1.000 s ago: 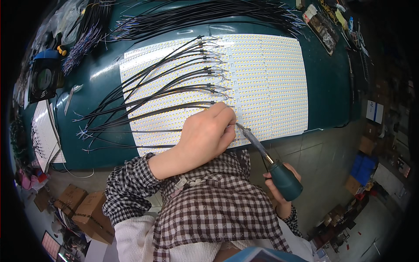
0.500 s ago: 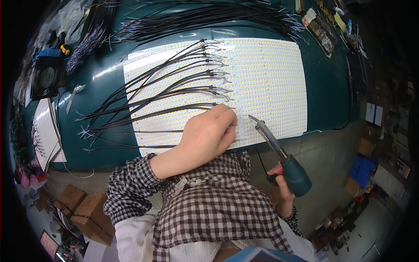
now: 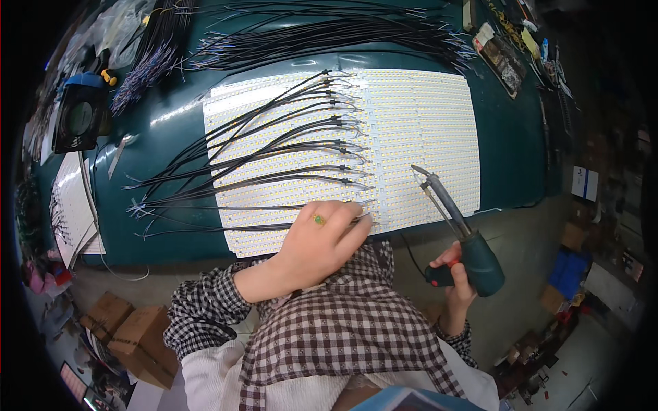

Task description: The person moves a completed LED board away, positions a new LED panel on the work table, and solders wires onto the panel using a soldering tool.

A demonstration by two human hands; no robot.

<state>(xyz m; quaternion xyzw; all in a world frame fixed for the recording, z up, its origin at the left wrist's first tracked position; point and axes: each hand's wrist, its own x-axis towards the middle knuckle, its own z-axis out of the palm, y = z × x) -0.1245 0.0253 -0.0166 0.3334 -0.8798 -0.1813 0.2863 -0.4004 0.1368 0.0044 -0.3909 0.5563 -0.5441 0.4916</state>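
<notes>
A white LED panel [image 3: 439, 130] with rows of small yellow chips lies on the green table. Several black cables [image 3: 274, 145] cross its left half, their thin wire ends along a seam near the middle. My left hand [image 3: 319, 240], with a green ring, is over the panel's near edge. Its thumb and fingers pinch the end of a black cable, mostly hidden under the hand. In my right hand [image 3: 458, 284] is a dark green soldering gun [image 3: 480, 264] with a red button. Its tip is above the panel's right half, apart from the wire ends.
Bundles of black cables [image 3: 329, 41] lie along the table's far side. A small black fan [image 3: 81, 118] and a stack of white panels [image 3: 72, 205] are at the left. A stained box [image 3: 500, 58] sits at the far right. Cardboard boxes [image 3: 140, 342] stand on the floor.
My left hand has moved toward me, uncovering cable ends that it hid before. The soldering gun has shifted right and slightly away from me, its tip farther from the seam.
</notes>
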